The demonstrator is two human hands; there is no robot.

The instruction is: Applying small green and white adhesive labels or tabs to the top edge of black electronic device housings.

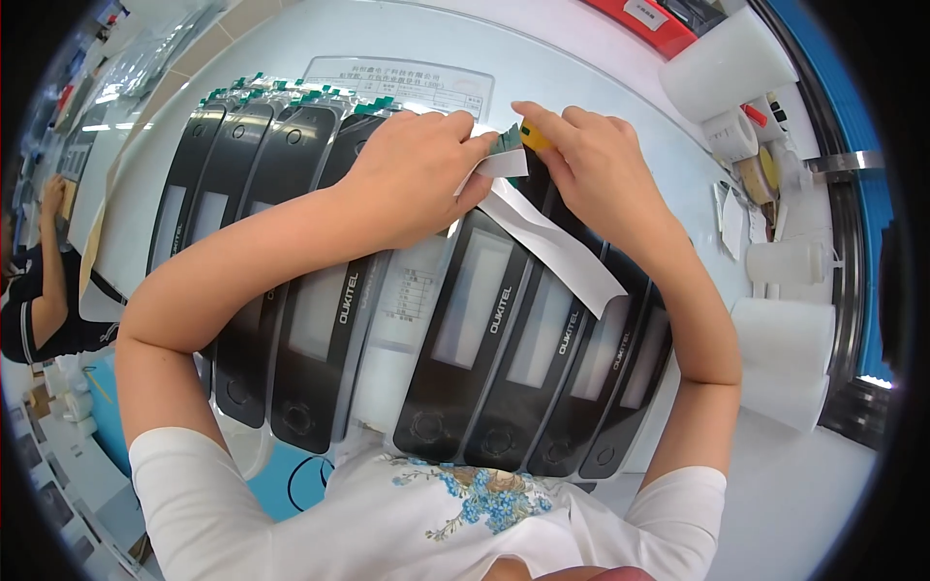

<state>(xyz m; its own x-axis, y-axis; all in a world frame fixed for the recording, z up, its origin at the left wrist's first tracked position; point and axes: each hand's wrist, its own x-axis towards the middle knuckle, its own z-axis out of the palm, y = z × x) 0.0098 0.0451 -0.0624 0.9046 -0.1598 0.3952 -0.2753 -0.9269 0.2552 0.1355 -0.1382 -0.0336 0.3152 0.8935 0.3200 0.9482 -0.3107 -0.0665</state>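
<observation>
My left hand (pixel 412 179) is closed, its thumb and fingers pinching a curled end of a white paper strip (pixel 552 247). The strip hangs down and to the right across several long black panels (pixel 469 300), which lie side by side in clear film. Close by on the right, my right hand (pixel 596 174) has its fingers closed on a small yellow piece (pixel 535 137) with a dark mark; its exact kind cannot be made out. Between the hands shows a green tab (pixel 508 139). My left hand and forearm cover the upper parts of some panels.
More black panels (pixel 194 194) with green tabs (pixel 329 94) overlap at the left. A printed sheet (pixel 407 77) lies at the back. White rolls (pixel 727 73), tape rolls (pixel 758 174) and a red bin (pixel 644 24) stand along the right. Another person (pixel 53 290) works at far left.
</observation>
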